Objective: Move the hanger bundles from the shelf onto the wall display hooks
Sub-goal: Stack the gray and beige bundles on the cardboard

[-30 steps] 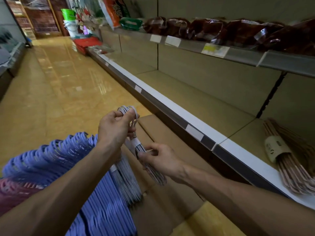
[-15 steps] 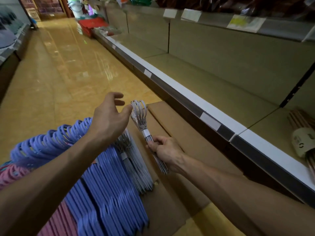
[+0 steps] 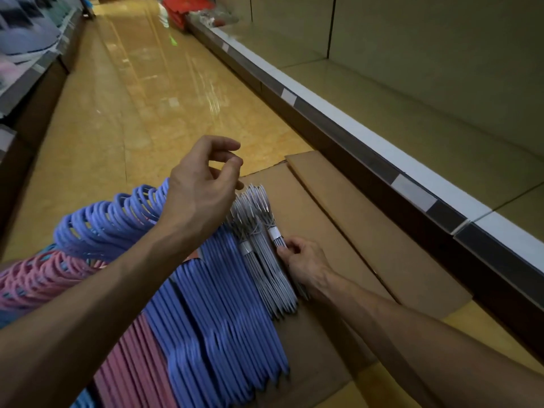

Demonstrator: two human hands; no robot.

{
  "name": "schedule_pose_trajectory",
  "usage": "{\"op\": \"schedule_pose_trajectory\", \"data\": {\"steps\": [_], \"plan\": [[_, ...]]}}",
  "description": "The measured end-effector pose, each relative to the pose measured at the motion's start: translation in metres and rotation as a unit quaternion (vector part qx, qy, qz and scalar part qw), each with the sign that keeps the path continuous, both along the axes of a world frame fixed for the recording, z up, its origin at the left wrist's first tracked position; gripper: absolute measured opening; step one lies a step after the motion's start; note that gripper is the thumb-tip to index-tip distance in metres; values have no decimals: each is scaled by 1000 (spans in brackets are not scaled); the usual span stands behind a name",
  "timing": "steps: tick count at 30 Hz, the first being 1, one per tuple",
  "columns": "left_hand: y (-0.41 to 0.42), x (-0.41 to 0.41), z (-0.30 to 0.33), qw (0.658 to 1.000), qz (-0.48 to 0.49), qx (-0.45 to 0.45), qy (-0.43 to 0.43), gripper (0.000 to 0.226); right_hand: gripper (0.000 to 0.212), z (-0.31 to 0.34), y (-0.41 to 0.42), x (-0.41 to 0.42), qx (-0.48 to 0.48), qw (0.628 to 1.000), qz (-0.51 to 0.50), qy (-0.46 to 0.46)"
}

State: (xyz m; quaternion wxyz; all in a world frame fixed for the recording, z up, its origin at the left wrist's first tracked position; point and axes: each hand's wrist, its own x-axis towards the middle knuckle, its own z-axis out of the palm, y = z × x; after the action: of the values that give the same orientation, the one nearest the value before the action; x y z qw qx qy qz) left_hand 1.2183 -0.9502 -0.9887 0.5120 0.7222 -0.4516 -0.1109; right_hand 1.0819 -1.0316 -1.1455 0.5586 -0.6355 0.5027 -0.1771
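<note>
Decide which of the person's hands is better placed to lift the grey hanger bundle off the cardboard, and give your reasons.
The right hand: its fingers already grip the grey hanger bundle near its white band. The left hand hovers above, holding nothing.

The floor (image 3: 141, 92) is yellow, smooth and very shiny, with light bouncing off it. The cardboard (image 3: 332, 231) on it is brown, flat and dull, like thick paper. The blue hangers (image 3: 223, 313) and pink hangers (image 3: 129, 366) look like smooth plastic, the grey hangers (image 3: 265, 272) are thin with white paper-like bands, and the shelf (image 3: 412, 113) is dull and smooth with a white edge.
</note>
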Motion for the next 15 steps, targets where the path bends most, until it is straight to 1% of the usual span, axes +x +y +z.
{"op": "schedule_pose_trajectory", "data": {"steps": [5,10,12,15], "plan": [[-1,0,-4,1000,-7,0,13,19,23,1,-3,-2,12,999,31,3],[0,-6,-2,1000,-15,-3,19,18,35,9,-7,-6,8,996,74,39],[2,-10,1,1000,-19,1,19,18,33,13,-8,-10,-5,994,85,62],[6,-19,4,999,-31,10,42,14,22,21,-11,-18,-25,992,87,86]]}}
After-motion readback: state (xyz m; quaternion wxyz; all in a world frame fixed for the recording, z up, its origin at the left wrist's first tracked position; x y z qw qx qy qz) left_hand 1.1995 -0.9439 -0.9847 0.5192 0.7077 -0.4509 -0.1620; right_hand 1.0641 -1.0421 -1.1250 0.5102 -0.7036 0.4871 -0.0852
